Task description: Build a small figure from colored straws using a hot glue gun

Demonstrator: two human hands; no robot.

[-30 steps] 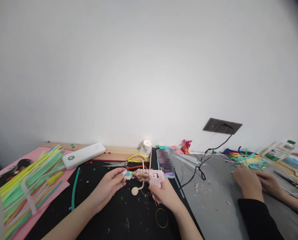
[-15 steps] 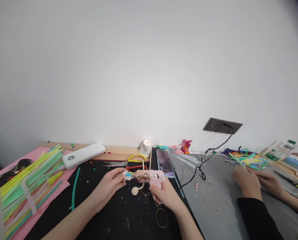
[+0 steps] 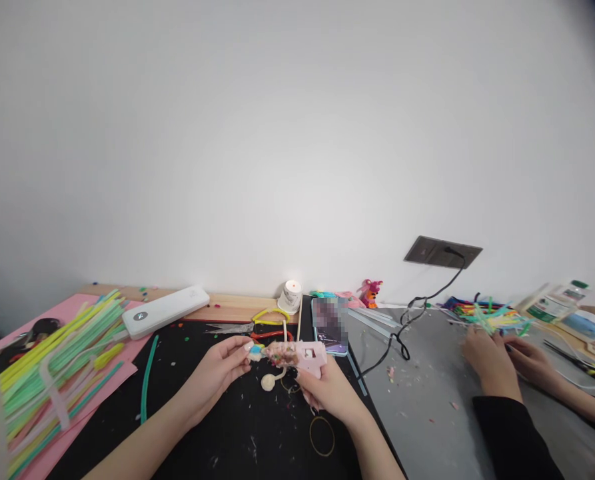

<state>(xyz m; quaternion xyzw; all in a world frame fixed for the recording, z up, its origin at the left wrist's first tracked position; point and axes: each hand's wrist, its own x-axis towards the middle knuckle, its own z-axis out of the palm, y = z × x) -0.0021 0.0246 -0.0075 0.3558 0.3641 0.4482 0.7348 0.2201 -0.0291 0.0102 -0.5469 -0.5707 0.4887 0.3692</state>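
My right hand [image 3: 330, 390] is closed around a pink hot glue gun [image 3: 311, 357], its barrel crusted with glue and coloured bits and pointing left. At its nozzle, my left hand [image 3: 224, 370] pinches a small blue, yellow and white fuzzy piece [image 3: 255, 352]. The nozzle is at or very near this piece; contact is hard to make out. Just below the barrel, a cream round coil with a stem [image 3: 268, 382] shows over the black mat [image 3: 217, 433]. Scissors [image 3: 230, 328] and red-handled pliers [image 3: 272, 335] lie behind the gun, partly covered.
Bundled pipe cleaners [image 3: 52, 373] lie left on pink paper, beside a white power bank [image 3: 167, 312]. A paper cup [image 3: 292, 297] and phone [image 3: 330, 327] stand behind my hands. A black cable [image 3: 392, 340] crosses the grey table. Right, another person's hands [image 3: 497, 363] handle pipe cleaners.
My hands, the glue gun and the small piece keep almost the same place; the view shifts slightly. The other person's hands have moved a little at the coloured pile.
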